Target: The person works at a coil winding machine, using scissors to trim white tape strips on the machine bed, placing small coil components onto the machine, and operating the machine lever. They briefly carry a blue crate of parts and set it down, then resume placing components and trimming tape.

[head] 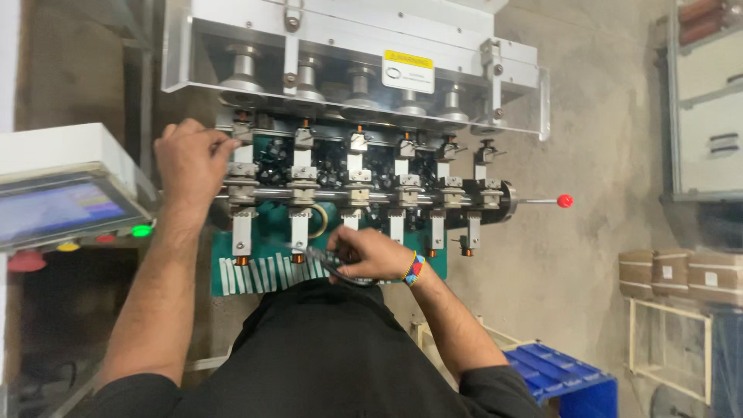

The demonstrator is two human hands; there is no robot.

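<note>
A multi-station winding machine [364, 182] stands in front of me, with a row of white holders on a horizontal steel shaft and copper-wound bobbins at the holder ends. My left hand [190, 159] reaches up to the leftmost station, fingers pinched at its upper clamp [241, 135]. My right hand [368, 254], with a beaded wristband, is closed around a dark hand tool [329, 262] low in front of the middle stations. A green tray [267, 271] under the stations holds several white strips.
A clear guard [348, 54] with a yellow label covers the upper spindles. A lever with a red knob [564, 201] sticks out right. A control panel [66, 205] with touchscreen and coloured buttons sits left. A blue crate [569, 375] and cardboard boxes [681, 275] lie right.
</note>
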